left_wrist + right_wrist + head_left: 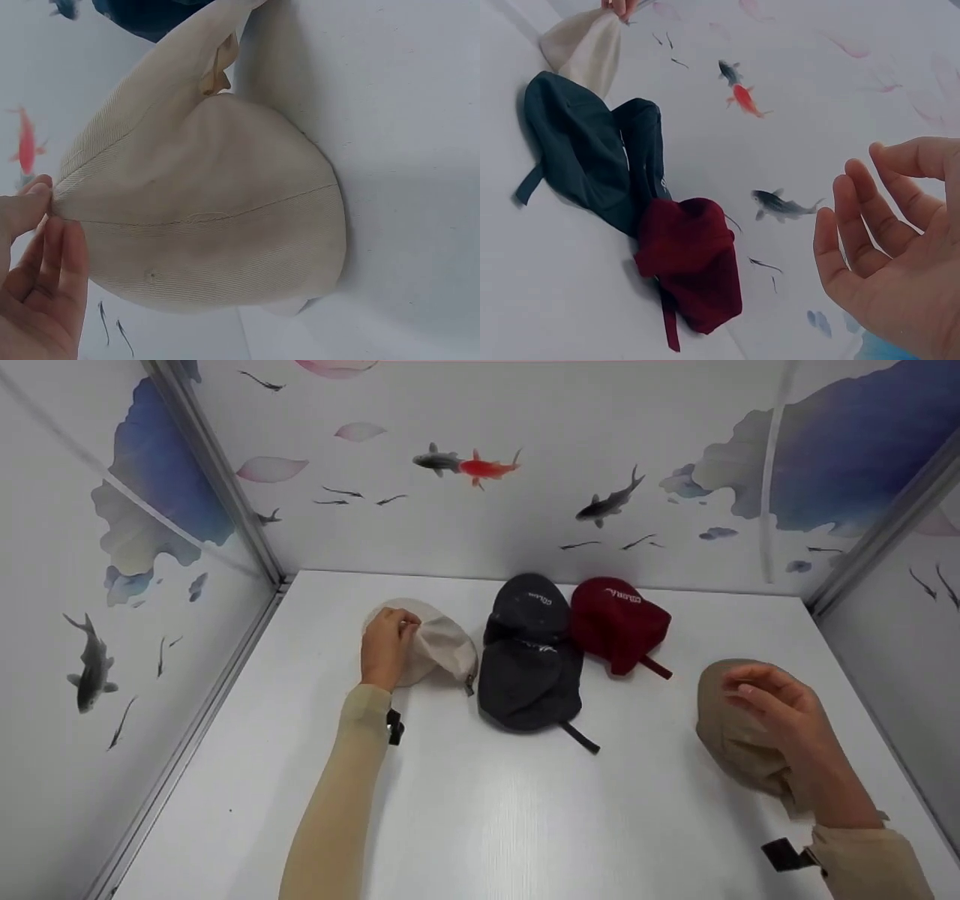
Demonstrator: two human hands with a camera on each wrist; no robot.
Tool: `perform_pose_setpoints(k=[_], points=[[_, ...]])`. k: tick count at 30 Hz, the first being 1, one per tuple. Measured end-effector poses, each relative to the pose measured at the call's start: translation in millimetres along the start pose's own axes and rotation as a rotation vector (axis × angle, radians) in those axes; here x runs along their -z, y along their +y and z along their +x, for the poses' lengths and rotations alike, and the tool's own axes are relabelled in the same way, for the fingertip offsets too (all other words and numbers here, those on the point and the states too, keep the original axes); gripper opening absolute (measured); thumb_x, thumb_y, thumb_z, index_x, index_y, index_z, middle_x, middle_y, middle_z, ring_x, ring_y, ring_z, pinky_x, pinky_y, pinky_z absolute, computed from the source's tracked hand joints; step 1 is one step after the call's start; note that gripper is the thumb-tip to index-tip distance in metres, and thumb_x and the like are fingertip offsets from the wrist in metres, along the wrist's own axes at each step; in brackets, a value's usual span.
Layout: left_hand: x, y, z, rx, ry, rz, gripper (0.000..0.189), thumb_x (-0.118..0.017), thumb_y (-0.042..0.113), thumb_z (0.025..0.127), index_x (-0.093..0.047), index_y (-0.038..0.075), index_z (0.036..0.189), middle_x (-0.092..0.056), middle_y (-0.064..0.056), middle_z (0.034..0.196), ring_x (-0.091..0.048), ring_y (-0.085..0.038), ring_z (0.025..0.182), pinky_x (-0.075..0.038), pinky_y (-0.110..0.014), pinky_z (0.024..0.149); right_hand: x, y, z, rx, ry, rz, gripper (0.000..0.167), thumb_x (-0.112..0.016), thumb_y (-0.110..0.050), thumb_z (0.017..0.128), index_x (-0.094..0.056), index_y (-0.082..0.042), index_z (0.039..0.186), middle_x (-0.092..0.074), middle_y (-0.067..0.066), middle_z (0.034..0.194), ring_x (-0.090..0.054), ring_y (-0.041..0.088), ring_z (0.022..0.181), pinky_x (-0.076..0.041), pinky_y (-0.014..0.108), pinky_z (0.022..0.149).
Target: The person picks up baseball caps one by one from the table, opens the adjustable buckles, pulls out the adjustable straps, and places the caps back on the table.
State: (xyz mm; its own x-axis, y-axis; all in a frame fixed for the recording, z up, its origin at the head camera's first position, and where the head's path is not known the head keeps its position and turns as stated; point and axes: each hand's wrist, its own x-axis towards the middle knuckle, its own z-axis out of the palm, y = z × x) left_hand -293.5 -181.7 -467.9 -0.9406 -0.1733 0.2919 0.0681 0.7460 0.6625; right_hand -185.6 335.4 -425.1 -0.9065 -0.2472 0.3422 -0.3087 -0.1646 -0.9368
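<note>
My left hand [386, 649] pinches the cream cap [446, 649] at the left of the table. In the left wrist view, thumb and fingertips grip one end of the cap [210, 202], whose crown and seam face the camera. At the right, my right hand [799, 727] hovers over a khaki cap [718, 727] and partly hides it. The right wrist view shows this hand [892, 232] with relaxed, slightly bent fingers and nothing in them. No khaki cap shows there.
Two dark caps [525, 690] overlap near the table's middle, a strap trailing from the front one. A dark red cap [611, 622] lies against them on the right. White panels printed with fish [607, 502] enclose the white table [465, 817] at back and sides.
</note>
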Motion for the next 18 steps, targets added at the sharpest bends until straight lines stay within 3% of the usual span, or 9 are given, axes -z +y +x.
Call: perform_pose_setpoints(k=[2,5,9,12,15,18], points=[[-1.6,-0.1,0.5,-0.005,-0.013,-0.002,0.013,-0.062,0.011,0.099,-0.072,0.008,0.105,-0.067,-0.010,0.116,-0.065,-0.026,0.107,-0.053,-0.039,0.096,2.9,-2.7,-4.0,-0.047,0.079,-0.051,0.022,-0.042,0.011,0.100,-0.056,0.013,0.116,-0.068,0.005,0.111,-0.066,0.013,0.103,-0.055,0.020,0.089],[-3.4,-0.1,1.1,-0.029,-0.054,-0.014,0.016,-0.060,0.013,0.100,-0.071,0.008,0.111,-0.065,-0.009,0.122,-0.064,-0.025,0.113,-0.052,-0.039,0.099,9.1,-3.4,-8.7,-0.054,0.142,-0.074,0.020,-0.045,0.010,0.100,-0.054,0.017,0.117,-0.069,0.007,0.109,-0.067,0.014,0.100,-0.056,0.020,0.087],[-4.5,-2.6,0.6,-0.103,-0.150,-0.034,0.023,-0.062,0.012,0.098,-0.067,0.007,0.121,-0.055,-0.011,0.141,-0.053,-0.028,0.133,-0.044,-0.041,0.111,20.3,-1.4,-14.0,-0.060,0.164,-0.102,0.020,-0.048,0.009,0.099,-0.055,0.015,0.117,-0.070,0.005,0.108,-0.068,0.012,0.100,-0.055,0.018,0.085],[-4.6,-5.3,-1.2,-0.165,-0.249,-0.046,0.036,-0.067,0.012,0.095,-0.061,0.005,0.130,-0.035,-0.017,0.158,-0.039,-0.034,0.145,-0.038,-0.045,0.116,29.9,0.9,-18.3,-0.078,0.161,-0.185,0.020,-0.050,0.006,0.100,-0.056,0.013,0.118,-0.071,0.001,0.109,-0.066,0.008,0.101,-0.054,0.015,0.085],[-4.4,-6.7,-4.2,-0.181,-0.335,-0.049,0.049,-0.069,0.016,0.094,-0.055,0.007,0.140,-0.014,-0.019,0.165,-0.031,-0.037,0.149,-0.037,-0.048,0.117,38.9,3.4,-22.9,-0.096,0.166,-0.406,0.021,-0.054,0.000,0.100,-0.058,0.010,0.118,-0.070,-0.009,0.108,-0.063,0.001,0.100,-0.050,0.010,0.083],[-3.3,-5.6,-7.0,-0.163,-0.363,-0.038,0.053,-0.069,0.018,0.095,-0.051,0.011,0.144,-0.004,-0.016,0.168,-0.028,-0.037,0.150,-0.036,-0.049,0.117,47.7,5.0,-28.1,-0.118,0.190,-0.686,0.023,-0.058,-0.008,0.100,-0.061,0.006,0.117,-0.067,-0.021,0.104,-0.057,-0.009,0.098,-0.044,0.005,0.079]])
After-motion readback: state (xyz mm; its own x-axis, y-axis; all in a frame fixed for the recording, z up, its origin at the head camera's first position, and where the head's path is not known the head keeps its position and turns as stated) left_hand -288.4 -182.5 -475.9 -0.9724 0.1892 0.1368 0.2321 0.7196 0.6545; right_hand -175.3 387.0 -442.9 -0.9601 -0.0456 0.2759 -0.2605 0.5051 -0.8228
